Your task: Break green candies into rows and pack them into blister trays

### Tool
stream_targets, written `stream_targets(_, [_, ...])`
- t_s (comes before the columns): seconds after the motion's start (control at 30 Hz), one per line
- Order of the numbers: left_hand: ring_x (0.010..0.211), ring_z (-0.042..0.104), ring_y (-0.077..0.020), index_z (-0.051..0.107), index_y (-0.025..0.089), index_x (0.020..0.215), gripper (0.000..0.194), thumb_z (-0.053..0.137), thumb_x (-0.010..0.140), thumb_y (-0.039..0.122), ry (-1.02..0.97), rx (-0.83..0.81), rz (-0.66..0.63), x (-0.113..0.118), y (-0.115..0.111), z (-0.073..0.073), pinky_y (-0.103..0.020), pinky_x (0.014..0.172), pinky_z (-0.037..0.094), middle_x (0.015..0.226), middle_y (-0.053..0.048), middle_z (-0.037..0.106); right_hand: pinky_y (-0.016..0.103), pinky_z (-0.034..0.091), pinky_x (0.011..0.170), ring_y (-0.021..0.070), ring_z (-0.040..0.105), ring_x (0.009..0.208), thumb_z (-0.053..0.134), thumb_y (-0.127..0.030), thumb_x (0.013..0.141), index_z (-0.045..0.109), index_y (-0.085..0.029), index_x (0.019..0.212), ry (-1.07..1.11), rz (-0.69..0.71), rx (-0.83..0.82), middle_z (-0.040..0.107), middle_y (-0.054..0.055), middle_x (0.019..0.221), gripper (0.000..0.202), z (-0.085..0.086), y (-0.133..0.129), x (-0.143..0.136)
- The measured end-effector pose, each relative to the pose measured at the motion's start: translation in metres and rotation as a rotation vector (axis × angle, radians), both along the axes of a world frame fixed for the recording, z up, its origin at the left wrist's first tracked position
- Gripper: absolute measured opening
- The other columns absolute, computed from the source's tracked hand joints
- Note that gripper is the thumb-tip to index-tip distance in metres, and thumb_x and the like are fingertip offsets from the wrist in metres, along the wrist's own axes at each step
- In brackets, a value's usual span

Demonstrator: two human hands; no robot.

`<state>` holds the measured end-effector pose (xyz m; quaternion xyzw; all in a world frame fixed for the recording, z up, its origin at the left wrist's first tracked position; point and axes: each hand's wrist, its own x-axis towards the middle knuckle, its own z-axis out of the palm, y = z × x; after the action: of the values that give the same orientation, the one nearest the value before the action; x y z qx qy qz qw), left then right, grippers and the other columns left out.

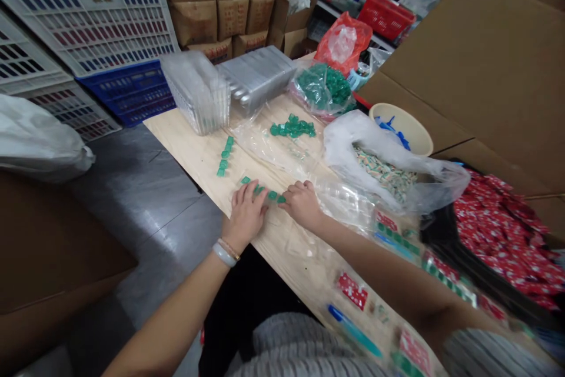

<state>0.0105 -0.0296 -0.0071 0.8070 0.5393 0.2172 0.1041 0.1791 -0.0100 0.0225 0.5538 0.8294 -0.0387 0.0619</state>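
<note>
A short row of small translucent green plastic pieces (pixel 272 195) lies near the table's edge, between my hands. My left hand (pixel 248 212) rests over the left part of the row, fingers stretched out and touching it, hiding some pieces. My right hand (pixel 302 203) is at the right end, its fingers curled together on a green piece (pixel 281 199). Another line of green pieces (pixel 225 156) stands apart, further left. Beyond my hands is a loose pile of green pieces (pixel 292 127), with a clear bag of more green pieces (pixel 324 86) behind it.
Stacked clear plastic trays (pixel 196 92) stand at the table's far left corner. On the right are a white bag (pixel 353 136) of small striped pieces, a cream bowl (pixel 419 127) and red packets (pixel 498 224). Filled clear trays (pixel 353 292) with blue pens (pixel 353 330) lie near my right forearm.
</note>
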Motion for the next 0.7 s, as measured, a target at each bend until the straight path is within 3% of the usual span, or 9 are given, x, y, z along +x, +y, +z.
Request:
stream_targets(0.17, [0.096, 0.044, -0.0232, 0.064, 0.022, 0.087, 0.021, 0.044, 0.082, 0.021, 0.05, -0.017, -0.127, 0.012, 0.001, 0.007, -0.04, 0.084, 0.031, 0.093, -0.009, 0.054, 0.035, 0.024, 0.077, 0.0208, 0.051, 0.087, 0.055, -0.036, 0.076, 0.063, -0.018, 0.082, 0.028, -0.043, -0.067, 0.065, 0.006, 0.084, 0.021, 0.005, 0.002, 0.001])
stream_targets(0.33, [0.086, 0.045, -0.0232, 0.061, 0.018, 0.076, 0.021, 0.042, 0.082, 0.023, 0.135, -0.074, -0.043, 0.031, 0.002, 0.007, -0.039, 0.075, 0.032, 0.084, -0.009, 0.054, 0.035, 0.024, 0.076, 0.0208, 0.052, 0.086, 0.054, -0.03, 0.076, 0.063, -0.016, 0.078, 0.03, -0.032, -0.069, 0.065, 0.007, 0.082, 0.016, 0.002, 0.001, -0.001])
stream_targets(0.47, [0.087, 0.047, -0.0236, 0.058, 0.016, 0.076, 0.016, 0.043, 0.081, 0.02, 0.118, -0.095, 0.002, 0.017, 0.004, 0.013, -0.039, 0.078, 0.033, 0.084, -0.01, 0.055, 0.035, 0.024, 0.075, 0.0213, 0.052, 0.086, 0.054, -0.029, 0.076, 0.063, -0.016, 0.078, 0.036, -0.023, -0.069, 0.065, 0.008, 0.081, 0.016, 0.001, 0.003, -0.001])
stream_targets(0.57, [0.081, 0.05, -0.02, 0.056, 0.016, 0.077, 0.014, 0.043, 0.079, 0.021, -0.141, -0.173, 0.122, -0.014, 0.005, 0.021, -0.034, 0.074, 0.037, 0.08, -0.007, 0.056, 0.035, 0.024, 0.075, 0.0218, 0.052, 0.085, 0.055, -0.032, 0.076, 0.062, -0.016, 0.078, 0.046, -0.018, -0.087, 0.065, 0.008, 0.081, 0.018, 0.007, 0.001, 0.001])
stream_targets(0.7, [0.061, 0.052, -0.0126, 0.054, 0.016, 0.069, 0.011, 0.055, 0.07, 0.026, -0.666, -0.449, 0.339, -0.045, 0.002, 0.028, -0.025, 0.06, 0.04, 0.065, -0.001, 0.057, 0.035, 0.025, 0.075, 0.022, 0.049, 0.084, 0.054, -0.034, 0.077, 0.061, -0.017, 0.088, 0.106, -0.055, 0.034, 0.062, 0.008, 0.085, 0.021, 0.019, -0.009, -0.001])
